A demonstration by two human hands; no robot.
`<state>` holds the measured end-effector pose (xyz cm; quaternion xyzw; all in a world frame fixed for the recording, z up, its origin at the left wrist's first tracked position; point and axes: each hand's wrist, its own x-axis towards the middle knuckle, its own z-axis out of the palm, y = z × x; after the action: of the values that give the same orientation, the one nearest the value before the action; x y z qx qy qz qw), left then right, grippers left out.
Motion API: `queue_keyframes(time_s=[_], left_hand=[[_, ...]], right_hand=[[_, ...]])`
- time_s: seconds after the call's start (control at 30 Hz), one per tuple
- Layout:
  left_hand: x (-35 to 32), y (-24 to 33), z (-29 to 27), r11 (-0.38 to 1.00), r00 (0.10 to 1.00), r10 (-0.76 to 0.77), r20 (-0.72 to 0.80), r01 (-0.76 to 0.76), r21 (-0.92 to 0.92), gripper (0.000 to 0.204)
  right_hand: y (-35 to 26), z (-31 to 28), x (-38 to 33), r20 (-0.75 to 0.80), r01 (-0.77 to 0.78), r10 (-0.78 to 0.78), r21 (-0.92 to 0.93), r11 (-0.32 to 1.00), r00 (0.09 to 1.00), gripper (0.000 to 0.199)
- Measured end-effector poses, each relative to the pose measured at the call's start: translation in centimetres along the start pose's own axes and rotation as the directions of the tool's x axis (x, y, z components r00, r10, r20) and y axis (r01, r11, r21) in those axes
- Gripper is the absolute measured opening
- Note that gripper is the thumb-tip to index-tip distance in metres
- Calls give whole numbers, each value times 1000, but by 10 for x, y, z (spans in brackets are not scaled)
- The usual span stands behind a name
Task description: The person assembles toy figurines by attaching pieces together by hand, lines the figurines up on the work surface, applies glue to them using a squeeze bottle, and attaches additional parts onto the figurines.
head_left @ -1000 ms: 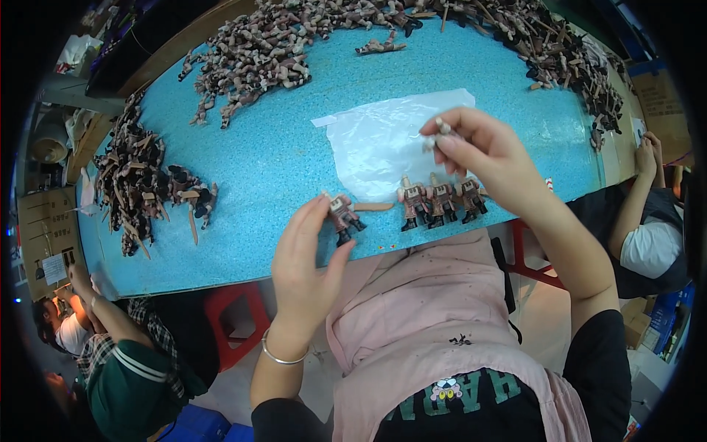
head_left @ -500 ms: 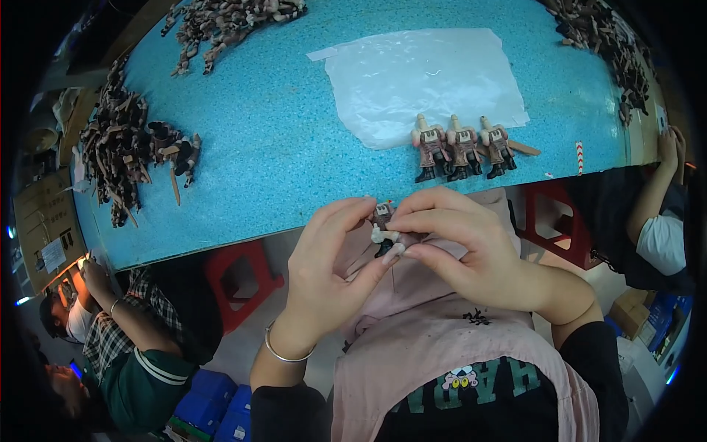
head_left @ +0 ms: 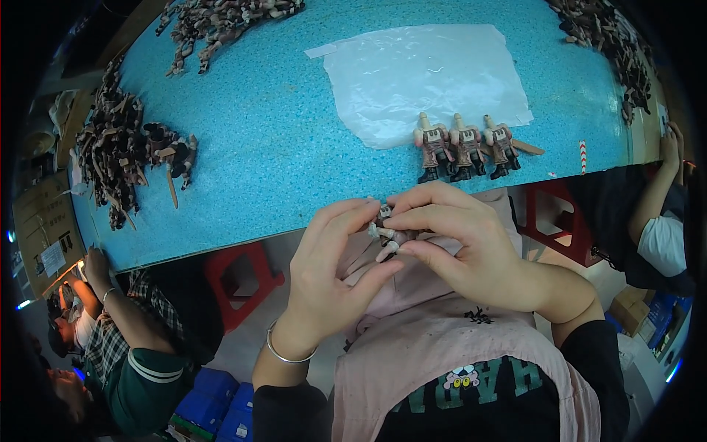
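Both your left hand [head_left: 331, 269] and right hand [head_left: 460, 247] pinch a small toy figure [head_left: 387, 234] mid-assembly over your lap; next, seat its loose part squarely.

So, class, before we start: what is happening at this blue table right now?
A person holds a small toy figure between the left hand and the right hand, close to the body, below the edge of the blue table. Three similar figures lie in a row on the table by a clear plastic sheet. Heaps of brown figure parts lie along the table's far edges.
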<state>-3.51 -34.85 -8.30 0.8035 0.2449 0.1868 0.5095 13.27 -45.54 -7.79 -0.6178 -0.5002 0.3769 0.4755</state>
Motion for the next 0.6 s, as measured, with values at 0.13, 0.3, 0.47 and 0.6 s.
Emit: queue_keyframes(time_s=[0.13,0.3,0.47,0.6], left_hand=[[2,-13,-4,995,1000,3,8,-3,-101,37],[4,-15,0,998,999,4,-39,-6,-63,27],[5,-14,2,997,998,-10,-69,5,-74,23],[-2,-18,8,991,992,-52,-119,36,-132,23]], right_hand=[[-2,-2,1,7,-39,39,19,999,999,20],[-2,-1,2,5,-54,54,22,998,999,20],[-6,-7,4,83,-204,198,72,976,977,23],[-5,-11,6,109,-137,132,38,990,985,26]])
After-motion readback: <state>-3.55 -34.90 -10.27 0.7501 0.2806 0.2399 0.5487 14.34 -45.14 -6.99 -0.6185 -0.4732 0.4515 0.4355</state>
